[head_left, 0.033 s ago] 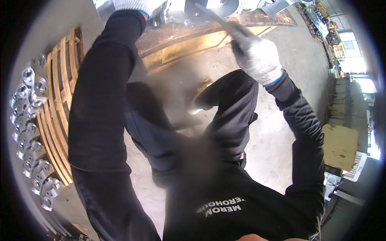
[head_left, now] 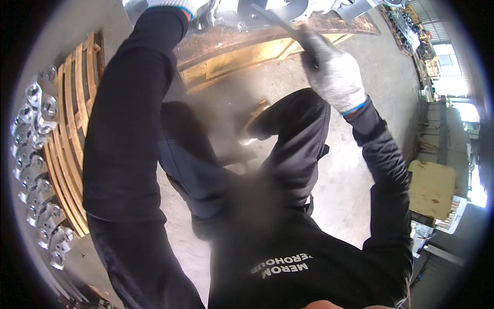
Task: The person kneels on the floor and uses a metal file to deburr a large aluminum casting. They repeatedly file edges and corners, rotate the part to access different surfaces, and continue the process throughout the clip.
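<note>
My right hand [head_left: 335, 76], in a white knitted glove with a blue cuff, is closed around the handle of a long, flat grey file [head_left: 274, 21]. The file slants up and left over shiny silver metal castings [head_left: 226, 14] at the top edge. Beside the castings, at the upper left, is my left hand [head_left: 172, 4] in a matching glove. Its fingers are cut off by the frame, so their grip does not show. The castings lie on a worn wooden bench top [head_left: 231, 42], and glare washes out part of them.
Several silver metal parts [head_left: 38, 177] stand in a row at the left, beside a slatted wooden pallet [head_left: 72, 129]. A yellowish board [head_left: 432, 189] is at the right. More parts [head_left: 404, 28] lie at the far right. My legs [head_left: 293, 129] are below the bench.
My right hand has shifted slightly right and down with the file. My left hand has slipped a little further past the top edge.
</note>
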### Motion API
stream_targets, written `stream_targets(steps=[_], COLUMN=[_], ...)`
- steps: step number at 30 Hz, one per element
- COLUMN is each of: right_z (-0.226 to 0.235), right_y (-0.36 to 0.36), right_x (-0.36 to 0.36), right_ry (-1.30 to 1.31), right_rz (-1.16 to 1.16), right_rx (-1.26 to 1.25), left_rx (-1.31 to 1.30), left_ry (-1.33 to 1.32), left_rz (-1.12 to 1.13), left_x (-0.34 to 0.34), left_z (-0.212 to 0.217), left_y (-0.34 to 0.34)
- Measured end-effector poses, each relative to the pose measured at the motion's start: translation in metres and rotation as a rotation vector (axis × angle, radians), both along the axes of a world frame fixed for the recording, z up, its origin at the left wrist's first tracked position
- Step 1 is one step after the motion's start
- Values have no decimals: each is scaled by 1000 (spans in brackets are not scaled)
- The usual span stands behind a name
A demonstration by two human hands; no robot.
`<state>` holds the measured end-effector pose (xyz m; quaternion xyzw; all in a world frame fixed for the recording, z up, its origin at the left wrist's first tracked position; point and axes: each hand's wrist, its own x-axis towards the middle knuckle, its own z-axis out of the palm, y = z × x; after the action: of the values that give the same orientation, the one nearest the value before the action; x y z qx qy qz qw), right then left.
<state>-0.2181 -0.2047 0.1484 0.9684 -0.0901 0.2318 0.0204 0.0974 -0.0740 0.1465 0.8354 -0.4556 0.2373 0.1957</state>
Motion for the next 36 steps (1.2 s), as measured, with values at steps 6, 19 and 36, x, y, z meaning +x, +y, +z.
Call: stream_targets(steps=[6, 19, 36], right_z=[1, -29, -27], right_y=[13, 48, 30], right_x=[-52, -3, 87], right_ry=[3, -792, -741], right_rz=[-350, -437, -231], right_rx=[833, 1110, 1585], left_rx=[0, 0, 16], left_ry=[34, 58, 90], left_rz=[-17, -60, -116], left_x=[-4, -6, -10], left_z=[-3, -4, -5], left_y=[1, -4, -12])
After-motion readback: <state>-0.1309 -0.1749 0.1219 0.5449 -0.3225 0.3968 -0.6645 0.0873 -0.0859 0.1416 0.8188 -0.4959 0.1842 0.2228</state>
